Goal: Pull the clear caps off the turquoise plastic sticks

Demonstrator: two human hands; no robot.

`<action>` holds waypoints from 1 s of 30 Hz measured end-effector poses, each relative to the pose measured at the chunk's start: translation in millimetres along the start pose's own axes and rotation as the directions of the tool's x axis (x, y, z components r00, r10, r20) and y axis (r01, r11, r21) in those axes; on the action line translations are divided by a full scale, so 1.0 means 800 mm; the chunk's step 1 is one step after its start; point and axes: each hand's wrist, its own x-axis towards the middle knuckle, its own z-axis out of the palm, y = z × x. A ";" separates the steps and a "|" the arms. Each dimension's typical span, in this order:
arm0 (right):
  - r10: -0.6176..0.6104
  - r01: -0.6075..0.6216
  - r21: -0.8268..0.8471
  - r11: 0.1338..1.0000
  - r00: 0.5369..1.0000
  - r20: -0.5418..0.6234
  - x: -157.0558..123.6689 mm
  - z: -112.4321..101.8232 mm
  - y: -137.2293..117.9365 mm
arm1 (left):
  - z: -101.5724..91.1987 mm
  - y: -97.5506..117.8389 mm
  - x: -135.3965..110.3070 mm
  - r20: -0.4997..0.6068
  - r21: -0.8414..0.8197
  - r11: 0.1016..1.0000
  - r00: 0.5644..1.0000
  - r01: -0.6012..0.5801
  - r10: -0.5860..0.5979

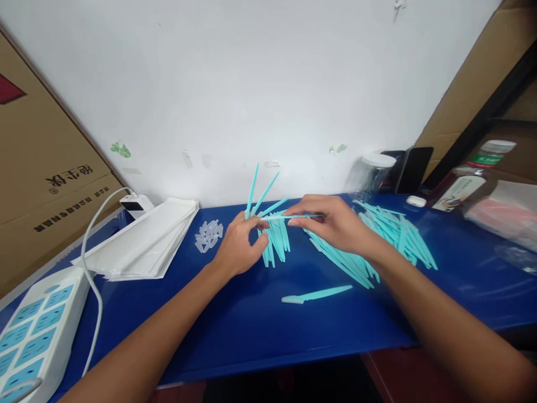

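My left hand [242, 242] is closed around several turquoise eyebrow razors [251, 190], whose slim handles fan out upward and to the right. Between the thumb and fingers of my right hand [331, 221] is another razor [304, 216], held level, its left end reaching my left fingertips. Below the hands lies a pile of razors [274, 240]; a second pile [346, 260] spreads under my right hand. One single razor [316, 294] rests apart, nearer the front edge. Left of my left hand sits a small heap of translucent blade caps [208, 235].
White paper-like sleeves [142, 246] lie at the left, beside a power strip [42, 330] with a white cable [89, 263]. More razors [398, 232] are at the right. A lidded jar [373, 173], phone [413, 170] and bottle [465, 179] stand at the back right.
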 end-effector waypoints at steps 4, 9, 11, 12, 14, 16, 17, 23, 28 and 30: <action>-0.159 0.182 -0.248 0.951 0.981 0.108 -0.006 0.012 -0.001 | 0.003 0.002 -0.002 0.060 0.102 0.994 0.998 -0.025 0.019; -0.332 0.355 -0.411 0.840 0.934 0.130 -0.009 0.026 -0.010 | 0.005 -0.001 -0.003 0.094 0.167 0.982 0.993 -0.083 0.068; -0.392 0.391 -0.447 0.804 0.915 0.095 -0.009 0.029 -0.015 | 0.006 -0.002 -0.003 0.120 0.198 0.973 0.988 -0.118 0.095; -0.417 0.402 -0.467 0.788 0.906 0.077 -0.010 0.031 -0.018 | 0.006 -0.002 -0.003 0.134 0.211 0.968 0.985 -0.134 0.107; -0.454 0.414 -0.505 0.757 0.890 0.049 -0.010 0.032 -0.021 | 0.005 -0.003 -0.003 0.155 0.225 0.962 0.980 -0.156 0.123; -0.476 0.406 -0.541 0.737 0.879 0.011 -0.012 0.032 -0.022 | 0.003 -0.002 -0.002 0.160 0.227 0.960 0.979 -0.163 0.128; -0.488 0.400 -0.557 0.728 0.873 -0.011 -0.013 0.032 -0.021 | 0.002 -0.002 -0.002 0.159 0.226 0.960 0.979 -0.164 0.130; -0.514 0.355 -0.573 0.739 0.847 -0.138 -0.017 0.037 -0.024 | 0.001 -0.001 -0.001 0.148 0.186 0.962 0.974 -0.197 0.171; -0.319 0.143 -0.398 0.906 0.849 -0.421 -0.019 0.031 -0.039 | -0.003 -0.006 0.000 -0.005 0.098 0.994 0.999 -0.049 0.050; -0.162 0.095 -0.215 0.972 0.935 -0.316 -0.018 0.020 -0.038 | -0.005 -0.008 0.002 -0.074 0.034 0.999 0.997 -0.034 0.036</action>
